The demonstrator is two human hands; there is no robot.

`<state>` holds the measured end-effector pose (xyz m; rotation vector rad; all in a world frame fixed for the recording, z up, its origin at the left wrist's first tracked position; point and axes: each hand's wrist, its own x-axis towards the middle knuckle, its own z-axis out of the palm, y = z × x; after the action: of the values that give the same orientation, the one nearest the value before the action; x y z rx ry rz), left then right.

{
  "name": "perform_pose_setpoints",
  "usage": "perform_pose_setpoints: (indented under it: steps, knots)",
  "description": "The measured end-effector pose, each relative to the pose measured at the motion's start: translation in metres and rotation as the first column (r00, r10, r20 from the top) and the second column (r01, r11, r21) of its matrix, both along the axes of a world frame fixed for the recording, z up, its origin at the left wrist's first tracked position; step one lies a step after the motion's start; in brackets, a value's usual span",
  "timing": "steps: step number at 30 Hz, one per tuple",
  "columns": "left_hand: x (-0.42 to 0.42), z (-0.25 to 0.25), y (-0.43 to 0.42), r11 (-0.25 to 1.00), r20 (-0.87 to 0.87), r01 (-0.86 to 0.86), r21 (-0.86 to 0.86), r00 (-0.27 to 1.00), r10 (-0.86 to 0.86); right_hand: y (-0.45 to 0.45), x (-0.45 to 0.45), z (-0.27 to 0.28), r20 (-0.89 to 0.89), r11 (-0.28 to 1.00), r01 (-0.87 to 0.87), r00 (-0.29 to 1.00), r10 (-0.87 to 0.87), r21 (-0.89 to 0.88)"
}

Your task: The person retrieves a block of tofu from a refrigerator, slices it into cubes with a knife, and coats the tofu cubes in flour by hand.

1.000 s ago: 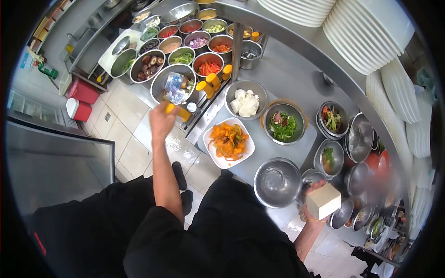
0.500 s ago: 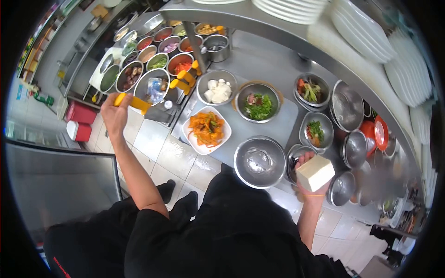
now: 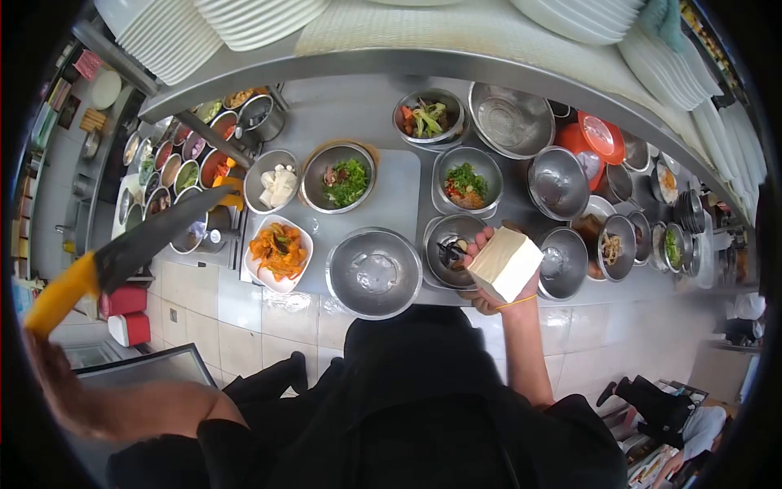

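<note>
At the left edge, my left hand grips the yellow handle of a large knife, its dark blade tilted up toward the food pots. A white block, like tofu, rests in my right hand, whose fingers wrap round its sides and underside. It is held just right of a steel bowl with dark pieces. An empty-looking steel bowl stands at the counter's near edge between my hands. White chunks fill another bowl, behind a white dish of orange food.
A bowl of chopped greens sits on the grey board. Several steel bowls crowd the right side. Stacked white plates line the shelf above. A person is at lower right; someone's dark-clothed legs show at lower left.
The view has swung right. My left hand has drawn the knife out from beside the pots, and its blade now shows. The white block remains in my right hand.
</note>
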<state>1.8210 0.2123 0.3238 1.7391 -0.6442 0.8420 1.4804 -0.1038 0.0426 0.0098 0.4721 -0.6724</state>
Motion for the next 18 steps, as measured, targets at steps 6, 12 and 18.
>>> perform_pose_setpoints:
  steps: [6, 12, 18]
  knots:
    - [-0.078, -0.018, -0.134, 0.96, -0.068, 0.252, 0.125, 0.967, -0.245, -0.017, -0.032, 0.001, 0.019, 0.999, -0.045, 0.999, 0.044, 0.017]
    - [-0.134, -0.087, -0.243, 0.773, -0.045, 0.293, 0.562, 0.945, -0.325, -0.028, -0.063, -0.01, 0.069, 0.993, -0.113, 0.991, 0.11, 0.031]
    - [-0.136, -0.086, -0.249, 0.513, -0.399, 0.419, 0.749, 0.904, -0.156, -0.04, -0.076, -0.017, 0.094, 0.979, -0.187, 0.979, 0.18, 0.075]
